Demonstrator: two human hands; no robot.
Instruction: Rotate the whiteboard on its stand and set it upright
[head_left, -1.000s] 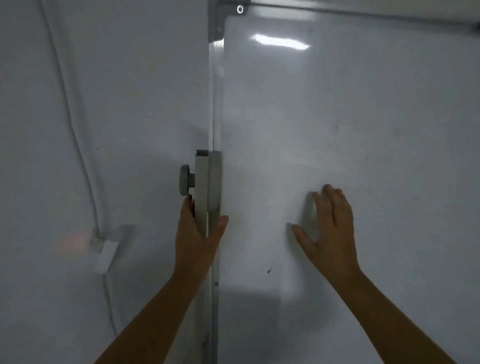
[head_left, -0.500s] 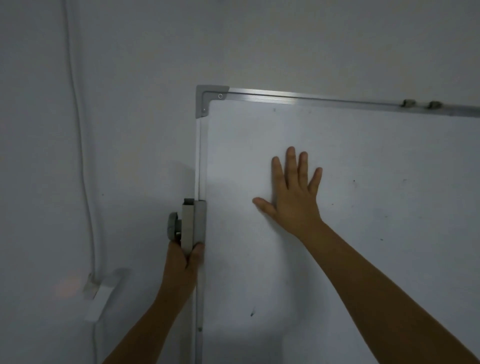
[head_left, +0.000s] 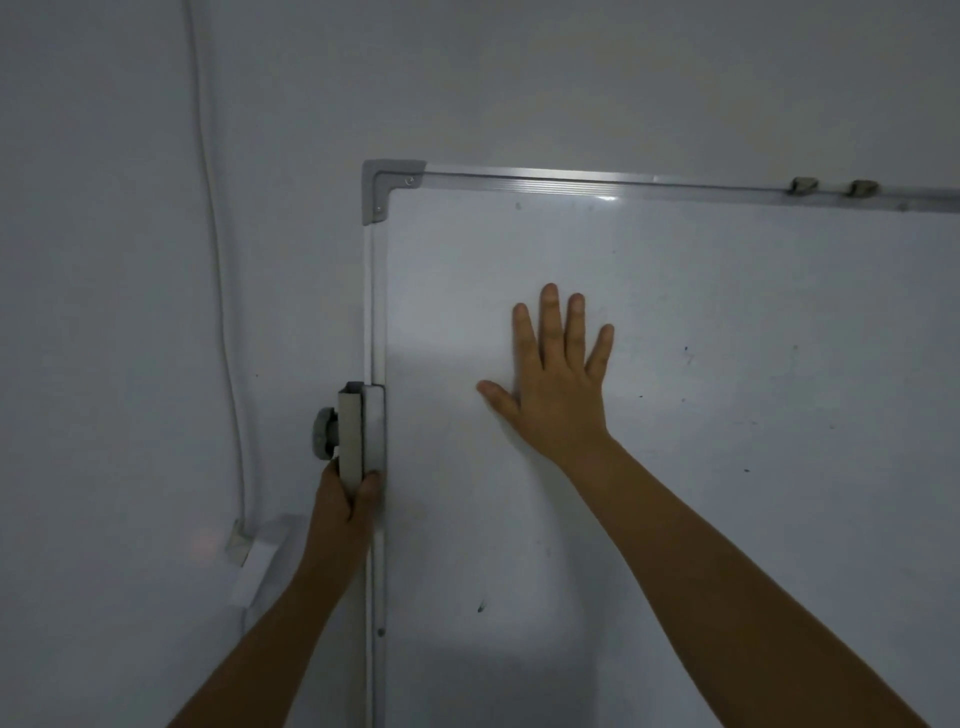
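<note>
The whiteboard (head_left: 727, 322) fills the right half of the view and stands close to upright, its grey top-left corner cap (head_left: 384, 187) visible. Its left edge meets the stand post (head_left: 350, 431), which carries a round grey locking knob (head_left: 324, 434). My left hand (head_left: 345, 501) grips the post just below the knob, fingers wrapped around it. My right hand (head_left: 556, 384) lies flat on the board's face with fingers spread, holding nothing.
A white wall (head_left: 130, 260) is behind, with a white cable (head_left: 218, 270) running down it to a small white box (head_left: 260, 561). Two small grey clips (head_left: 831, 187) sit on the board's top rail.
The board has swung from a tilted pose toward upright, its top edge now in full view. My right hand went from curled to flat and spread. My left hand stayed on the post.
</note>
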